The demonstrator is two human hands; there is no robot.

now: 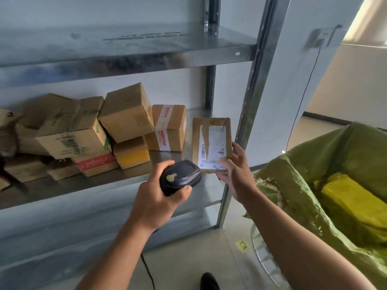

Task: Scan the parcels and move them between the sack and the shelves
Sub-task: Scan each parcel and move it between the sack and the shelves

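Note:
My right hand [234, 166] grips the lower right corner of a flat brown parcel [211, 141] with a white shipping label facing me, held upright at the right end of the middle shelf [62, 193]. My left hand [159, 197] holds a black barcode scanner [180, 176], its head pointing at the label's lower edge, just left of the parcel. The green woven sack [303, 174] stands open at the right, with a yellow parcel [354, 199] lying inside it.
Several cardboard boxes [125, 111] are piled on the middle shelf to the left of the held parcel. A metal upright [251, 97] of the rack stands between shelf and sack. The scanner's cable [148, 271] hangs to the tiled floor. A white wire frame [263, 256] supports the sack.

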